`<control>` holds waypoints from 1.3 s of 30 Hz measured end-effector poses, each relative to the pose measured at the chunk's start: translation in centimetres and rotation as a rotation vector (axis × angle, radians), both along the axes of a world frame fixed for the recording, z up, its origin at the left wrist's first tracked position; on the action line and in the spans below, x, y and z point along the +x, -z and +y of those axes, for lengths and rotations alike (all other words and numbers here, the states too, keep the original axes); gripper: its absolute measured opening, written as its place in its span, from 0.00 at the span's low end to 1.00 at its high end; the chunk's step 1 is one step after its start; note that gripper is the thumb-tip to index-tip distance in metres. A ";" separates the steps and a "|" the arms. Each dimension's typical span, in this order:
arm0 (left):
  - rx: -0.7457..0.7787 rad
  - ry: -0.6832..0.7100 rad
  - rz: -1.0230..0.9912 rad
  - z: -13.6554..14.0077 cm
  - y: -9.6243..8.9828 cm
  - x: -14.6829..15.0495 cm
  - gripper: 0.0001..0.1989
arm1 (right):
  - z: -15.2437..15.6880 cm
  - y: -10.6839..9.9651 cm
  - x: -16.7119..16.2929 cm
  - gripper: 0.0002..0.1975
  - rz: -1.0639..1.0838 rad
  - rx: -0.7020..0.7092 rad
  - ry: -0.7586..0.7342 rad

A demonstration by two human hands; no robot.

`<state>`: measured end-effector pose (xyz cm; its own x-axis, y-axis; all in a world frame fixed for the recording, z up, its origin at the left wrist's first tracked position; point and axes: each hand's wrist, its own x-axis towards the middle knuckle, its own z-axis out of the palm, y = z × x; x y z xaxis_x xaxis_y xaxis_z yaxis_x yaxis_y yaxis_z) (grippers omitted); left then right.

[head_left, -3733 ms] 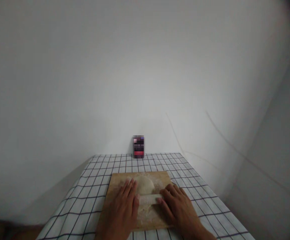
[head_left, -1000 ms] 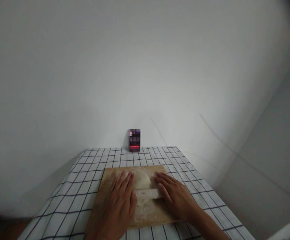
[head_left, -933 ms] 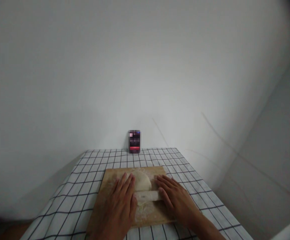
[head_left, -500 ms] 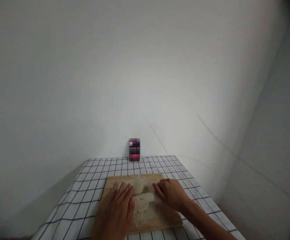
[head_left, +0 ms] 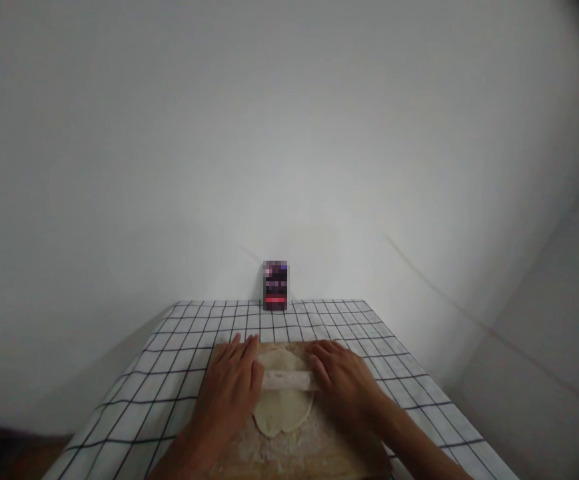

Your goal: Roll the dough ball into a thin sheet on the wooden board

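A pale, flour-dusted rolling pin (head_left: 289, 381) lies crosswise over a flat sheet of dough (head_left: 283, 412). The dough shows both in front of the pin and behind it. My left hand (head_left: 234, 377) presses on the pin's left end, its fingers reaching forward over it. Over the right end, my right hand (head_left: 345, 381) is bent round the pin with the fingers close together. Both ends of the pin are hidden under the hands. Beneath everything is a wooden board (head_left: 319, 460) dusted with flour.
A black-and-white checked cloth (head_left: 169, 380) covers the table. At its far edge a dark, pixelated upright object (head_left: 276, 285) leans near the white wall (head_left: 289, 147). Something dark and blurred (head_left: 9, 453) shows at the lower left.
My left hand has moved from flat on the board onto the pin's left end. The pin, tilted before, now lies level across the dough. The dough's near part shows larger and flatter.
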<state>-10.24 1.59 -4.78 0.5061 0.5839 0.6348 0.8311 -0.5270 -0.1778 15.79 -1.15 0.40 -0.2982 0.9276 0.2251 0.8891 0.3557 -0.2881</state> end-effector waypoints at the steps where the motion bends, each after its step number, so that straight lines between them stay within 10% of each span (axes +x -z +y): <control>1: -0.004 0.007 -0.022 -0.1 0.1 0.0 0.20 | -0.5 0.3 -0.1 0.22 0.021 0.016 0.008; 17: -0.126 0.081 -0.092 -7.1 0.6 -2.4 0.29 | -7.3 4.9 -1.7 0.11 -0.026 0.288 0.065; 31: -0.149 -0.084 -0.058 -3.4 0.6 1.5 0.25 | 1.8 -3.8 0.9 0.25 -0.312 -0.007 0.023; 39: -0.132 -0.088 -0.065 -1.9 -1.2 2.5 0.22 | 3.4 -0.6 1.6 0.23 -0.161 0.023 -0.127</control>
<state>-7.77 -0.33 -3.58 0.4095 0.7047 0.5794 0.8826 -0.4667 -0.0562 17.34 2.22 1.04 -0.4459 0.8756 0.1859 0.8708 0.4724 -0.1363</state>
